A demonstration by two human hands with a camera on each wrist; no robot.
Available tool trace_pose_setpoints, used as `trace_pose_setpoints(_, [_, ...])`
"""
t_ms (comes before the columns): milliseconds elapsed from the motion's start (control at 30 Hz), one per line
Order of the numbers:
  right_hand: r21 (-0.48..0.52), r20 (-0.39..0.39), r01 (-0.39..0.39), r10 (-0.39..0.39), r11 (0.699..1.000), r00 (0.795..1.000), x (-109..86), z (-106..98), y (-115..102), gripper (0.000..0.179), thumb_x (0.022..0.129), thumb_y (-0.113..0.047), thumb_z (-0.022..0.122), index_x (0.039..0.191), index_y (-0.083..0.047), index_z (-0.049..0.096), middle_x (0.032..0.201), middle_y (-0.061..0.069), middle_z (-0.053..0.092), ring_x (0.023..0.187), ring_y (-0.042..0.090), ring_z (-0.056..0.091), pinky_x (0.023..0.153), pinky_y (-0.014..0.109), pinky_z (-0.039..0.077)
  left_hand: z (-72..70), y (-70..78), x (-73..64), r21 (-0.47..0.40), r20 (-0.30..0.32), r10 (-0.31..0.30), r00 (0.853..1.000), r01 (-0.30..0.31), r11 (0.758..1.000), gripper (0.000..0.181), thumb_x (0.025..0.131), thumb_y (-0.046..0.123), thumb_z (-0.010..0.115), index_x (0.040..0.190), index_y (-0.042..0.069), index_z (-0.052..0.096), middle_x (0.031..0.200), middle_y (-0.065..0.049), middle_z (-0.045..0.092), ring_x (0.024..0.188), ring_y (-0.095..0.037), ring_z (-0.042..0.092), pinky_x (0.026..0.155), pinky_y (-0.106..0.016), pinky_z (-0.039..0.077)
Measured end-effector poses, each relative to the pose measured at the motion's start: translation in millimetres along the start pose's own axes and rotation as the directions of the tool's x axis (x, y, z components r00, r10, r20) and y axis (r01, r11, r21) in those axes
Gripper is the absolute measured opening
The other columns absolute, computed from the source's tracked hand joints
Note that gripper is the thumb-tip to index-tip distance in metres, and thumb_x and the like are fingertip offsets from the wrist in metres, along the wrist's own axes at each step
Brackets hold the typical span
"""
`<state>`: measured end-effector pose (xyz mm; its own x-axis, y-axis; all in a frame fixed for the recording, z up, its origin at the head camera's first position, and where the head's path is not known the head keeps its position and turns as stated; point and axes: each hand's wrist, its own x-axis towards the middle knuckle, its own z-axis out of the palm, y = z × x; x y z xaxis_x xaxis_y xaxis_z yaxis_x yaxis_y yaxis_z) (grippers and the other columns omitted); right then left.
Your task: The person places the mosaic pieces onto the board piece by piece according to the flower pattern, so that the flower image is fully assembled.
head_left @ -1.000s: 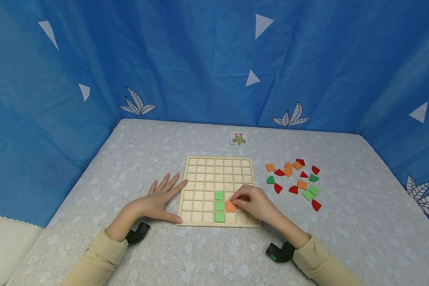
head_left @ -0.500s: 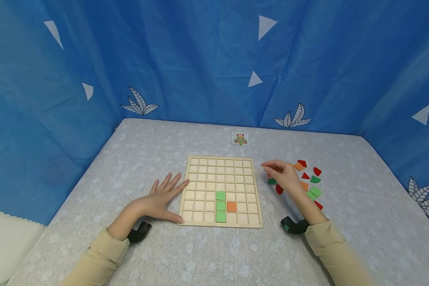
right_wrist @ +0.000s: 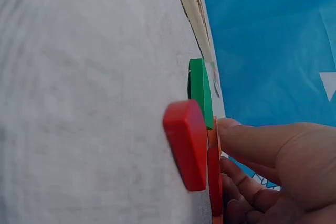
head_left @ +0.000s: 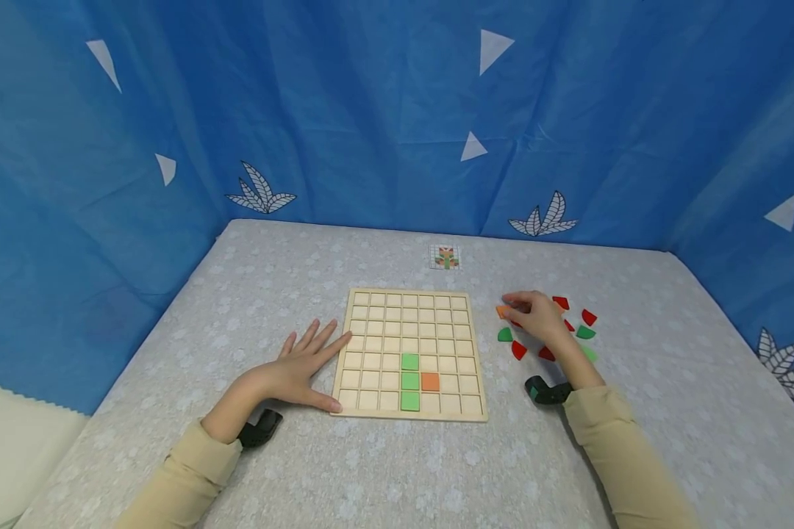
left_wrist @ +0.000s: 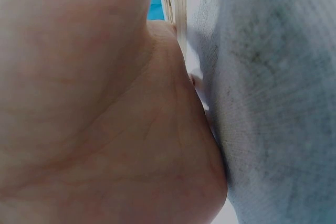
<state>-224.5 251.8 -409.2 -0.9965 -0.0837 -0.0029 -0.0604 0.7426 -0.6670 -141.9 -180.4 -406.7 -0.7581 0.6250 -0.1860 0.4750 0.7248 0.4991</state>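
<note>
My left hand [head_left: 294, 373] lies with fingers spread beside the wooden grid board [head_left: 369, 380], its thumb and little fingertip side touching the left rim. A column of three light green square tiles [head_left: 410, 381] fills cells near the board's bottom, with one orange square tile [head_left: 430, 381] to their right. Over the loose pieces, my right hand [head_left: 539, 317] pinches another orange square tile [head_left: 501, 312] between thumb and fingers, low at the tabletop. The right wrist view has the thumb [right_wrist: 236, 132] against this tile's edge, partly behind a green quarter-circle piece [right_wrist: 199, 90] and a red piece [right_wrist: 187, 142].
More loose pieces lie around the right hand, among them a red one [head_left: 589, 317], a dark green one [head_left: 586, 332] and a light green one [head_left: 589, 353]. A small pattern card [head_left: 445, 257] lies behind the board. Blue curtain [head_left: 370, 110] hangs beyond the table.
The right hand has left the orange tile in the board, moved right and back to the loose pieces, and come down on another orange tile. The left hand stays put.
</note>
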Motion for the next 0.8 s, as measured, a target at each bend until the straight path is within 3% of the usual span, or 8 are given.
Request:
trace_pose_setpoints(267, [-0.044, -0.035, 0.029, -0.03, 0.999, 0.999, -1.7, 3.4, 2.0, 0.022, 0.087, -0.016, 0.069, 0.1, 0.001, 0.064, 0.091, 0.013, 0.056, 0.079, 0.026, 0.05, 0.065, 0.031, 0.044, 0.4, 0.0, -0.2, -0.002, 0.001, -0.002, 1.0, 0.002, 1.0, 0.111, 0.072, 0.063, 0.069, 0.152, 0.011, 0.012, 0.154, -0.018, -0.006, 0.136, -0.038, -0.015, 0.101, -0.062, -0.01])
trace_pose_setpoints(533, [-0.041, -0.042, 0.028, -0.03, 0.999, 0.999, -1.2, 4.5, 3.2, 0.023, 0.088, -0.017, 0.069, 0.1, 0.001, 0.064, 0.093, 0.014, 0.054, 0.08, 0.026, 0.05, 0.066, 0.032, 0.045, 0.7, -1.0, -0.1, -0.001, -0.003, -0.003, 1.0, 0.003, 1.0, 0.111, 0.072, 0.063, 0.069, 0.152, 0.011, 0.012, 0.154, -0.017, -0.007, 0.136, -0.038, -0.015, 0.101, -0.061, -0.011])
trace_pose_setpoints(800, [-0.038, -0.066, 0.06, -0.063, 0.997, 0.996, -3.5, 5.4, 7.2, 0.02, 0.086, -0.016, 0.071, 0.095, -0.003, 0.059, 0.081, 0.009, 0.053, 0.072, 0.024, 0.048, 0.061, 0.031, 0.042, 1.2, -0.8, 0.3, -0.009, -0.006, 0.004, 1.0, -0.004, 1.0, 0.111, 0.072, 0.063, 0.069, 0.152, 0.011, 0.012, 0.154, -0.018, -0.007, 0.136, -0.038, -0.015, 0.1, -0.062, -0.011])
